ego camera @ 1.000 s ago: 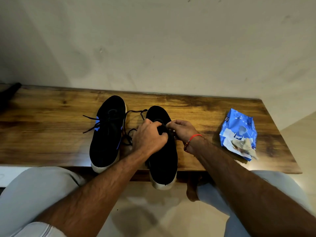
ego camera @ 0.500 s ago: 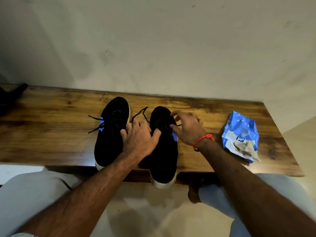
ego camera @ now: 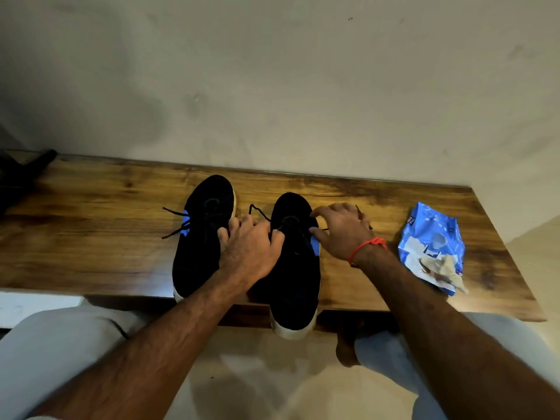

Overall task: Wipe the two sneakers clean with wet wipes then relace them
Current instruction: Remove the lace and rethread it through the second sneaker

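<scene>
Desk [ego camera: 91, 237]: wooden, set against a pale wall.
Left sneaker [ego camera: 200, 253]: black, toe toward the wall, loose lace ends [ego camera: 174, 222] trailing off its left side.
Left hand [ego camera: 247, 253]: between the sneakers, fingers curled, apparently pinching a lace of the right sneaker; the grip is partly hidden.
Right sneaker [ego camera: 295, 286]: black, white heel overhanging the desk's near edge.
Right hand [ego camera: 342, 231]: over the sneaker's right side, fingertips pinching a lace; red thread [ego camera: 365, 245] on the wrist.
Wet wipes pack [ego camera: 431, 241]: blue, far right, a crumpled wipe [ego camera: 444, 269] on it.

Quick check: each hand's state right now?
Left hand: pinching the lace of the right-side sneaker.
Right hand: pinching the same lace's other end.
</scene>
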### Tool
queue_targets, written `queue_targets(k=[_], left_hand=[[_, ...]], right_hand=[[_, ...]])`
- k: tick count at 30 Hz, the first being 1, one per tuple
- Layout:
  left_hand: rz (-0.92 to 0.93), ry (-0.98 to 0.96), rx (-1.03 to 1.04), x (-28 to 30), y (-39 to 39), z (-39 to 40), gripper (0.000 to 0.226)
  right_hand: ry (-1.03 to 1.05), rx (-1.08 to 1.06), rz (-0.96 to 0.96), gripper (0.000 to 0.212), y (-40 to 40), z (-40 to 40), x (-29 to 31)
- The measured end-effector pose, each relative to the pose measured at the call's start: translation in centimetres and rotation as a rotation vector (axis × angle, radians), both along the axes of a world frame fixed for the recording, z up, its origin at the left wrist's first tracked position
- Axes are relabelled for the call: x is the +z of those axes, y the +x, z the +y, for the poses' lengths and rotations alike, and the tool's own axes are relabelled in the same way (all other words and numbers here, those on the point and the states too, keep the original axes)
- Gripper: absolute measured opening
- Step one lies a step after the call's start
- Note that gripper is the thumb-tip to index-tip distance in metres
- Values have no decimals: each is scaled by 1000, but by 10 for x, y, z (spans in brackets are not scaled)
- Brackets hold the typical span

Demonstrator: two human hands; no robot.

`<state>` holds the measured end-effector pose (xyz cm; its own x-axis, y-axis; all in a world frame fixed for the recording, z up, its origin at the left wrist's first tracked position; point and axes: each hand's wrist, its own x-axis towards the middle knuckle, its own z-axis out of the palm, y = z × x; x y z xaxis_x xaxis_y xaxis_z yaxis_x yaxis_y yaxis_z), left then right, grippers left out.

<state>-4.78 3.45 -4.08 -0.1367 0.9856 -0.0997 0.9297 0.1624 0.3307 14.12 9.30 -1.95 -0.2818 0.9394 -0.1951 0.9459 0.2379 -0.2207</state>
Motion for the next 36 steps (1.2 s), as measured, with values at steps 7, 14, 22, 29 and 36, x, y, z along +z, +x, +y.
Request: queue_targets(k=[7,14,22,29,36], left_hand=[[30,-13,5,4,1,0,45],[9,-14,4,5,1,0,45],[11,-10,-13,6,-3,1,40],[20,-8,0,8,0,0,39],[15,5,-12,9,0,0,37]], right_hand=[[-97,-278,-350,31,20,13,13],[-23,99,-144,33,-11,-6,-4],[-131,-248,-339,36,31,17,19],[-33,33,-234,26,-15,-1,6],[-137,-118,-272,31,13,13,15]])
